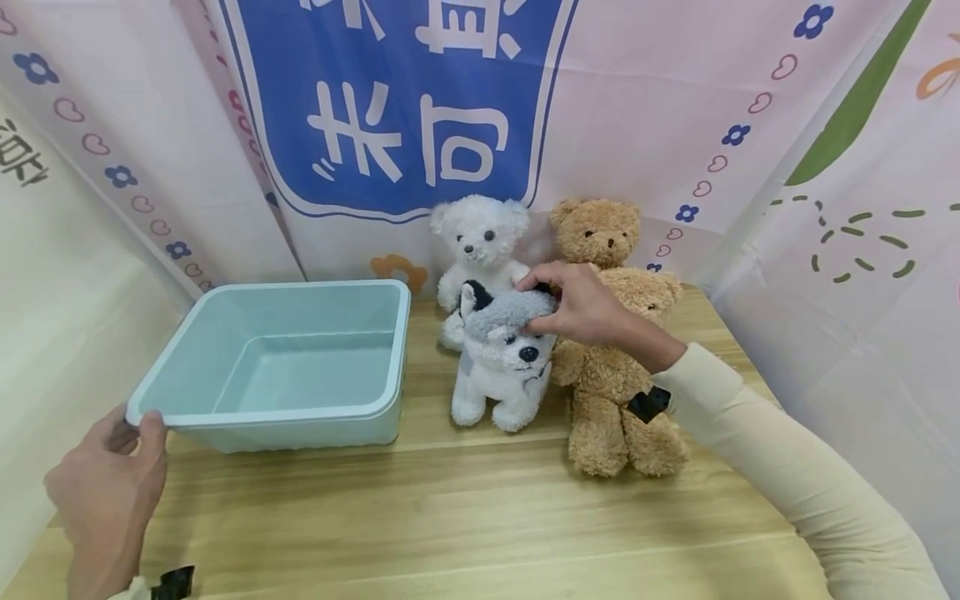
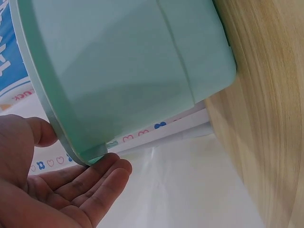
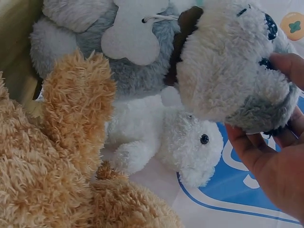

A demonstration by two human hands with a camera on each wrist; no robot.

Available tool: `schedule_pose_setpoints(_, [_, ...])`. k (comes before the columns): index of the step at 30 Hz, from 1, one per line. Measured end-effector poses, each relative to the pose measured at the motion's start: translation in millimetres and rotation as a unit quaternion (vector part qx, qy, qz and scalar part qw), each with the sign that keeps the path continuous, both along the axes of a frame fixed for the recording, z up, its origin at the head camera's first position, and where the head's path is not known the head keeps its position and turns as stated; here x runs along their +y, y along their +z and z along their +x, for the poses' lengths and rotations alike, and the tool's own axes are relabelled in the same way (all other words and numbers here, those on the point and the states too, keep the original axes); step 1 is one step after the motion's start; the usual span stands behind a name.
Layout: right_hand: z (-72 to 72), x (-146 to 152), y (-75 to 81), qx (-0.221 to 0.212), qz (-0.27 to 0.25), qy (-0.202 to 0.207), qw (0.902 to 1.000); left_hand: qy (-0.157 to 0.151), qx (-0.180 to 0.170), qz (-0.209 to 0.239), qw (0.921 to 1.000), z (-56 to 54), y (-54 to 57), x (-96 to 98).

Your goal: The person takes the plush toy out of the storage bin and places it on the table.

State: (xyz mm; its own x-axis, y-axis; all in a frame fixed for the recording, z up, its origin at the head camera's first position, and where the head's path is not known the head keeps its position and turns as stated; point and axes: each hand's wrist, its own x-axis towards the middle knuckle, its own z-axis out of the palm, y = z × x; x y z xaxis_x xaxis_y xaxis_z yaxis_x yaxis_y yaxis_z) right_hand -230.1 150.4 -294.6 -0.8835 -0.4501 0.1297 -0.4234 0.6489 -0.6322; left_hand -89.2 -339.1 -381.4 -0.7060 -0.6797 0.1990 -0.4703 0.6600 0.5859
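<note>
A light blue-green plastic bin (image 1: 300,425) stands on the left of the table. My left hand (image 1: 112,479) pinches its front left corner; in the left wrist view the thumb lies on one side of the rim and the fingers under it. My right hand (image 1: 581,304) grips a grey and white husky plush (image 1: 502,375) by the top of its head, around the ears. The husky is upright, facing forward. In the right wrist view a bone-shaped tag (image 3: 130,38) hangs at its neck.
Behind the husky sits a white teddy bear (image 1: 480,233). Two brown bears are at the right, one at the back (image 1: 596,229) and one in front (image 1: 611,375), partly covered by my right arm. Printed cloth (image 1: 637,100) hangs behind the wooden table (image 1: 450,517).
</note>
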Motion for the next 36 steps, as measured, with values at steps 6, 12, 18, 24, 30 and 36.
schedule_pose_setpoints(6, [1.4, -0.4, -1.8, 0.010, 0.002, 0.011, 0.9999, 0.001, -0.009, 0.005, 0.9999, 0.7, -0.4, -0.1])
schedule_pose_setpoints(12, [3.7, 0.2, 0.9, 0.009, 0.014, 0.030, 0.9994, -0.002, -0.013, 0.010, 0.9999, 0.7, 1.2, 0.3])
schedule_pose_setpoints(18, [5.3, 0.4, 3.4, -0.005, 0.023, 0.065, 0.9976, -0.005, 0.001, 0.000, 1.0000, 1.1, 0.0, 0.5])
schedule_pose_setpoints(24, [5.4, -0.7, 3.1, -0.001, 0.023, 0.074, 0.9970, -0.008, -0.003, 0.008, 0.9999, 1.1, 1.0, -0.3])
schedule_pose_setpoints(30, [6.3, 0.0, 3.6, -0.002, 0.029, 0.076, 0.9967, -0.010, 0.001, 0.008, 0.9999, 0.8, 0.4, -0.2])
schedule_pose_setpoints(36, [7.0, 1.7, -0.4, 0.022, 0.025, 0.090, 0.9954, -0.011, 0.012, -0.008, 0.9998, 1.3, 1.4, 0.2])
